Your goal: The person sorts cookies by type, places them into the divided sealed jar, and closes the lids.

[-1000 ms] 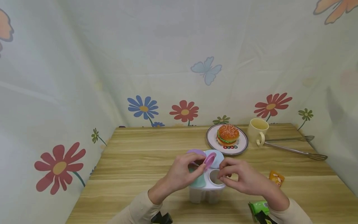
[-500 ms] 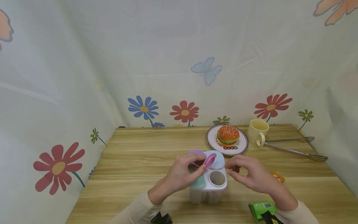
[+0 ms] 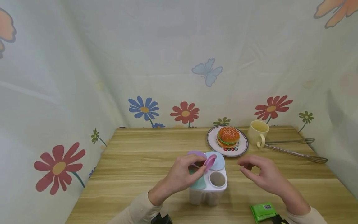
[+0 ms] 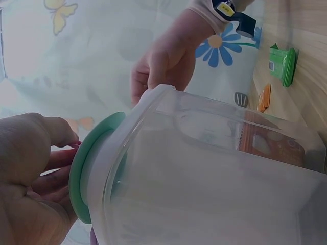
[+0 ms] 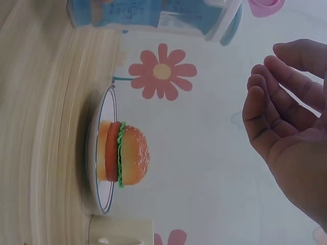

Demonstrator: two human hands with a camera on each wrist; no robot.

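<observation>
Left hand (image 3: 183, 174) has the pink lid (image 3: 209, 162) pinched between thumb and fingers, tilted over the container (image 3: 208, 197). That's a clear tub with a white top, sitting just below those fingers. Purple lid (image 3: 197, 153), blue lid (image 3: 219, 161) and green lid (image 3: 198, 183) are on around them, and the round opening (image 3: 217, 179) just right of the left fingers is uncovered. Through the walls you can spot an orange-brown packet (image 4: 276, 145) and a blue one (image 5: 130, 13) — can't tell which compartments.

Right hand (image 3: 265, 174) is off to the container's right, fingers loosely curled around air, narrow gap at the thumb. Beyond those fingers: a plate (image 3: 241, 150) holding a burger (image 3: 227, 136), plus a yellow mug (image 3: 254, 133). Green packet (image 3: 263, 212) lies on the table (image 3: 145, 146), nearer the wearer than the right fingers.
</observation>
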